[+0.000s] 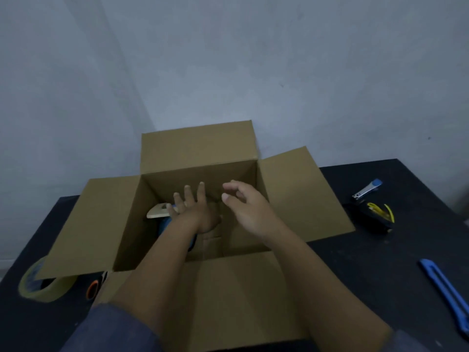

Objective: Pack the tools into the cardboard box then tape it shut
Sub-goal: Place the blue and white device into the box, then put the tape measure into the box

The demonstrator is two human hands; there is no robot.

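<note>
An open cardboard box (299, 194) stands on a dark table, all its flaps spread out. Inside it, at the left, lies a tool with a pale wooden part (158, 211) and a blue body, mostly hidden by my forearm. My left hand (195, 209) is down inside the box with its fingers spread, touching or just over that tool. Above the box's middle, my right hand (247, 208) hovers with loosely curled fingers and nothing in it. On the table to the right lie a blue utility knife (446, 290), a silver and blue stapler (366, 189) and a black tool with yellow parts (378, 214).
A roll of yellowish tape (42, 284) sits at the left, partly under the box's left flap, with an orange and black object (92, 288) beside it. A grey wall rises close behind the table (380, 262).
</note>
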